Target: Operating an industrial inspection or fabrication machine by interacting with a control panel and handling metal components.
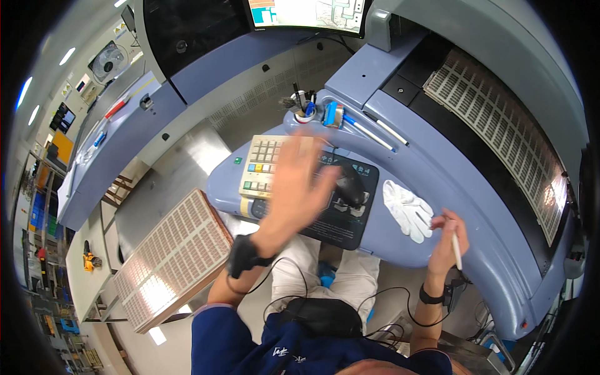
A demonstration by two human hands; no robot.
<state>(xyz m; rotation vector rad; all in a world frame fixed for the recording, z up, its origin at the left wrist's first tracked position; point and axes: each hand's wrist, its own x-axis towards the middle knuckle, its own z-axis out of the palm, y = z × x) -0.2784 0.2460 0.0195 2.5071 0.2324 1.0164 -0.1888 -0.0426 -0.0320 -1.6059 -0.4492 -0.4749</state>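
Note:
My left hand (295,195), partly smeared by motion, is over the cream keypad (257,153) with its fingers stretched out and its thumb apart. It appears to hold nothing and hides the keypad's right side; whether it touches the keys I cannot tell. A black mouse (351,186) rests on the dark mouse pad (337,232) just right of that hand. At the right of the blue console shelf, my right hand (445,240) is closed on a slim white pen (457,253) that points downward. A white glove (409,212) lies flat beside my right hand.
Behind the mouse pad stand a pen cup (305,115) and a small blue holder (334,114); pens (370,132) lie alongside. A patterned panel (494,119) fills the machine bed at right. A stack of similar panels (175,262) sits at left. A monitor (306,14) is ahead.

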